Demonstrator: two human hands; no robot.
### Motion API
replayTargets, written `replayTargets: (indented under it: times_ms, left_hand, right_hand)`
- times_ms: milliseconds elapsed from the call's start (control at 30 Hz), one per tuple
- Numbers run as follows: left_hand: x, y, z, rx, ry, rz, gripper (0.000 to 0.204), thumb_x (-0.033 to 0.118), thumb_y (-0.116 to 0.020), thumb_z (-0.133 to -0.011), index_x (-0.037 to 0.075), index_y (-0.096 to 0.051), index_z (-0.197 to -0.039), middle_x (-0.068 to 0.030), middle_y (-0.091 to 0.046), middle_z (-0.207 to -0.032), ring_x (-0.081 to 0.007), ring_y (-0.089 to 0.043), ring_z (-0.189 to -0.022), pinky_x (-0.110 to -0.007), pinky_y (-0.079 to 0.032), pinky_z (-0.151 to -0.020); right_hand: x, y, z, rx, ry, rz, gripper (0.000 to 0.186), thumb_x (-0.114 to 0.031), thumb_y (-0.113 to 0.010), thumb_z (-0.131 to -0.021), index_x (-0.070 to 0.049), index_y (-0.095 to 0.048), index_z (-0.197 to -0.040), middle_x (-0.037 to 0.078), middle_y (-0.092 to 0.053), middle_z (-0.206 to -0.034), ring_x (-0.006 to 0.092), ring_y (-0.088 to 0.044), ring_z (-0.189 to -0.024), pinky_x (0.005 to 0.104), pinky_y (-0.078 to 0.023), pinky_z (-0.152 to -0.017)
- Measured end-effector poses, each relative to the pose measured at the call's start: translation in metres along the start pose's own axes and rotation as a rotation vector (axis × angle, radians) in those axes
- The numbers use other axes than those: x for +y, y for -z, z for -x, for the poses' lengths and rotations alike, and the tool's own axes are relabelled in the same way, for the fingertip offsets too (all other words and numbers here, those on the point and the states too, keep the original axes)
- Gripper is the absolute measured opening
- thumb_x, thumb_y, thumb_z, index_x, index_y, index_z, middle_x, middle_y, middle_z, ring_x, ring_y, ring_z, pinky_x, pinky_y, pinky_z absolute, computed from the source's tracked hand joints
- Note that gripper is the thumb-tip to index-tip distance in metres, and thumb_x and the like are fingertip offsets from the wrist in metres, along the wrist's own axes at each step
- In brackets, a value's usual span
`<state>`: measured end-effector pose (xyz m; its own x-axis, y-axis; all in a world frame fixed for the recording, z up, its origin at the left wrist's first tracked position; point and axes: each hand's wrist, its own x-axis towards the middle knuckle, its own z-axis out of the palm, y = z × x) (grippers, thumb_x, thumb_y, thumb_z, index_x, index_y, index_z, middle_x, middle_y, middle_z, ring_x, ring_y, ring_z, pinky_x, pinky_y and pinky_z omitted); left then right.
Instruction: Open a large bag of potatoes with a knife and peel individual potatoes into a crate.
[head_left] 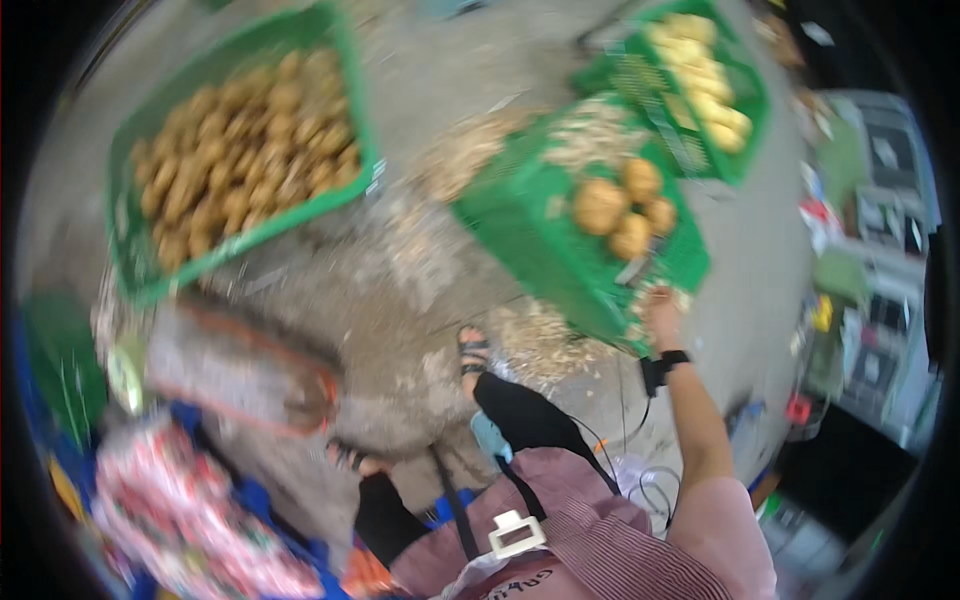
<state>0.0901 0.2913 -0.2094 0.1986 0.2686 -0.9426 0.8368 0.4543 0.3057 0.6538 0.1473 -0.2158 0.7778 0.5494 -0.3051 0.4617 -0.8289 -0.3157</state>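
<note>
My right hand [660,318], smeared by motion, reaches to the near corner of an upturned green crate [510,240]; I cannot make out whether it holds anything among the pale scraps there. On the crate lie several round brown tubers [600,208], a long object like a knife [633,268] just beyond my hand, and a pile of pale peelings [590,140]. My left hand is not in view.
A green crate [140,281] full of brown tubers stands at upper left, another crate [745,160] with pale yellow pieces at upper right. A worn board-like block [240,355], pink patterned cloth [170,490], cables [650,480] and cluttered containers [880,350] surround my feet.
</note>
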Motion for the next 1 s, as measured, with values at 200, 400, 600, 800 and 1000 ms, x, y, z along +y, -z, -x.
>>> replayTargets:
  times_ms: [200, 400, 600, 800, 1000]
  left_hand:
    - [-0.007, 0.002, -0.015, 0.173, 0.068, 0.266, 0.050, 0.025, -0.058, -0.071, 0.011, -0.038, -0.115, -0.0079, -0.046, -0.104, -0.0187, -0.046, -0.081, -0.032, -0.040, -0.063]
    - [-0.063, -0.037, -0.091, 0.533, 0.237, 0.945, 0.050, 0.024, -0.057, -0.071, 0.011, -0.038, -0.116, -0.0062, -0.045, -0.107, -0.0166, -0.045, -0.082, -0.032, -0.040, -0.063]
    - [-0.133, -0.078, -0.210, 1.006, 0.133, 1.235, 0.041, 0.018, -0.058, -0.070, 0.012, -0.041, -0.107, -0.0025, -0.046, -0.096, -0.0147, -0.044, -0.077, -0.031, -0.039, -0.060]
    - [-0.155, -0.074, -0.264, 1.186, -0.204, 1.303, 0.031, 0.006, -0.058, -0.067, 0.003, -0.047, -0.096, -0.0046, -0.055, -0.082, -0.0117, -0.047, -0.058, -0.026, -0.038, -0.046]
    - [-0.161, -0.104, -0.294, 0.973, 0.072, 1.228, 0.022, 0.020, -0.057, -0.071, 0.000, -0.055, -0.080, -0.0110, -0.058, -0.073, -0.0162, -0.053, -0.057, -0.033, -0.041, -0.049]
  right_hand:
    - [0.087, 0.024, -0.086, -0.005, -0.451, -0.511, 0.027, -0.029, -0.056, -0.075, -0.005, -0.051, -0.085, 0.001, -0.050, -0.069, 0.0113, -0.047, -0.054, 0.0232, -0.041, -0.047]
    - [0.121, 0.029, -0.127, -0.020, -0.458, -0.607, 0.029, -0.028, -0.058, -0.074, -0.005, -0.050, -0.090, 0.001, -0.053, -0.076, 0.0116, -0.050, -0.061, 0.0231, -0.043, -0.051]
    - [0.156, 0.059, -0.153, -0.022, -0.396, -0.722, 0.026, -0.026, -0.054, -0.078, -0.005, -0.049, -0.092, 0.000, -0.051, -0.071, 0.0107, -0.048, -0.059, 0.0217, -0.040, -0.052]
    - [0.165, 0.118, -0.151, 0.165, -0.223, -0.414, 0.032, -0.026, -0.050, -0.080, -0.004, -0.045, -0.102, 0.002, -0.048, -0.076, 0.0108, -0.046, -0.064, 0.0215, -0.037, -0.055]
    - [0.088, 0.183, -0.118, 0.231, 0.184, -0.086, 0.039, -0.026, -0.046, -0.082, -0.003, -0.040, -0.112, 0.004, -0.045, -0.080, 0.0109, -0.043, -0.069, 0.0214, -0.033, -0.059]
